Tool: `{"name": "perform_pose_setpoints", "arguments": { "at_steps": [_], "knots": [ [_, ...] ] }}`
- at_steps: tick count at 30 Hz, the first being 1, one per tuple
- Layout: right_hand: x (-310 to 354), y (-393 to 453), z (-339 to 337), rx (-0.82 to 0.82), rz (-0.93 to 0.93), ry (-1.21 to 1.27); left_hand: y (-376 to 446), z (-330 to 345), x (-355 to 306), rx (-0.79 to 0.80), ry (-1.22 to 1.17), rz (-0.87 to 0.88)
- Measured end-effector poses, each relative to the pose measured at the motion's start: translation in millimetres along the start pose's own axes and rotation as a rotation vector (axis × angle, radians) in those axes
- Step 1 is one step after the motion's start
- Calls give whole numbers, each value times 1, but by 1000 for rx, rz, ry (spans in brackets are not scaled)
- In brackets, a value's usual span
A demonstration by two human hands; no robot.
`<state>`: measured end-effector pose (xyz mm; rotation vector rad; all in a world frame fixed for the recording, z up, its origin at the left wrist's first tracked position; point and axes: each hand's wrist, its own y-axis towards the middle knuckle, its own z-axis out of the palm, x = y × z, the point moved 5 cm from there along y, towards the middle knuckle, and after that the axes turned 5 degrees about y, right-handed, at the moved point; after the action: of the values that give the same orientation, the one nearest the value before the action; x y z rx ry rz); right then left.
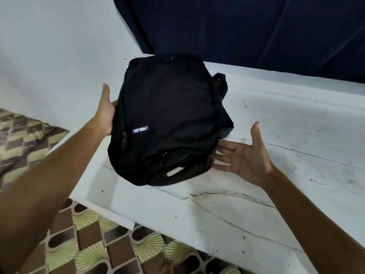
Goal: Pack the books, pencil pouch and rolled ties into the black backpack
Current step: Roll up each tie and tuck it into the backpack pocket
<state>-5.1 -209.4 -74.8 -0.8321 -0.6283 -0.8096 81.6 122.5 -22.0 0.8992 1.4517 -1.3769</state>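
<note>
A black backpack with a small blue logo patch lies front side up on the white table, its carry handle toward me. Its zippers look closed and it bulges. My left hand presses flat against the bag's left side, thumb up. My right hand is spread palm up at the bag's lower right, fingertips touching or tucked just under its edge. No books, pencil pouch or rolled ties show.
The white table has a scuffed, marked top, and its front edge runs diagonally below the bag. A dark blue curtain hangs behind. A white wall is at the left. Patterned floor tiles lie below the table edge.
</note>
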Motion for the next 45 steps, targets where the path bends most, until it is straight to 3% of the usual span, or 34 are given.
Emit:
{"name": "perform_pose_setpoints", "arguments": {
  "at_steps": [3,5,7,9,12,14,17,23,27,33,40,45],
  "knots": [
    [1,-8,3,-24,-34,-77,-14,-3,3,49,154,81],
    [8,-18,1,-140,-115,-221,-32,-4,8,-33,328,234],
    [19,-30,5,-317,-300,-378,-55,-9,15,-179,601,445],
    [28,-44,22,-397,-491,-531,-78,-14,28,-206,866,644],
    [17,-47,64,-188,-470,-708,-108,-10,43,-75,1146,941],
    [4,-42,89,-89,-408,-779,-120,-2,49,-2,1212,1054],
    [-15,-26,114,-103,-392,-894,-120,4,58,70,1235,1053],
    [-27,9,128,-295,-360,-1308,-110,5,68,96,1160,977],
    [-27,23,130,-349,-333,-1429,-109,2,72,130,1098,961],
    [-34,23,123,-290,-355,-1320,-109,1,73,141,1091,988],
    [-28,-16,121,-159,-460,-1164,-110,23,56,-47,1235,1215],
    [-13,-38,114,-107,-565,-1237,-105,37,37,102,1108,1308]
  ]
}}
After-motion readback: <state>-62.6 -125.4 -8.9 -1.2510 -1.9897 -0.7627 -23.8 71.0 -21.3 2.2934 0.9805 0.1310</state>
